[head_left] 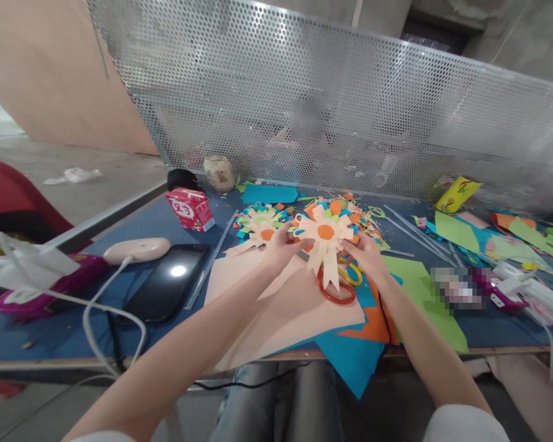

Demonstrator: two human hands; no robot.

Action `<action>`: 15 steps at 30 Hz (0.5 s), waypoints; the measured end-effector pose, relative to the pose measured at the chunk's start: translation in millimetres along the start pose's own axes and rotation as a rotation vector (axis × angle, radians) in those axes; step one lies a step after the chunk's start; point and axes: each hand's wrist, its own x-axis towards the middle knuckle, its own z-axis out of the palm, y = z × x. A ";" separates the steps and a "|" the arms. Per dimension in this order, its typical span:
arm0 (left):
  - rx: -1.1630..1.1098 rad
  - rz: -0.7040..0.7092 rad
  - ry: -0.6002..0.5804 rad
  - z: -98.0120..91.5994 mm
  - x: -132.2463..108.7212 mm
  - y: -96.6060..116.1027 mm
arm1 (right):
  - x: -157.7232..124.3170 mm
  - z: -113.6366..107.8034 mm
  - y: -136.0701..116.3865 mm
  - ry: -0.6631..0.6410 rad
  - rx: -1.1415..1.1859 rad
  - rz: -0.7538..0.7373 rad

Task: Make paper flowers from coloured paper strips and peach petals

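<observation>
Between my two hands is a cream paper flower (325,232) with an orange round centre and ribbon-like tails hanging down. My left hand (283,247) pinches its left edge, and my right hand (363,250) grips the right edge. A second paper flower (262,226), also with an orange centre, lies on the table just left of it. Beneath the tails sit red-handled scissors (335,293) and a yellow handle loop (356,273). Sheets of cream paper (276,313), blue paper (352,362), orange paper (373,322) and green paper (424,301) are spread below my hands.
To the left are a phone (168,285), a white corded device (137,249) and a pink box (190,210). Coloured scraps lie behind the flowers. A perforated metal screen (350,123) borders the back. At right are a yellow packet (458,194) and more paper (511,245).
</observation>
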 end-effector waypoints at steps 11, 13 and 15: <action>-0.009 -0.090 -0.090 -3.5 2.0 -3.1 | 0.3 1.0 4.0 0.019 -0.016 -0.028; 0.024 -0.075 -0.068 -4.5 2.5 -4.3 | -0.1 1.8 3.3 0.010 -0.024 -0.029; 0.049 -0.065 -0.047 -5.0 3.3 -5.0 | -0.4 2.7 2.4 0.001 -0.020 -0.028</action>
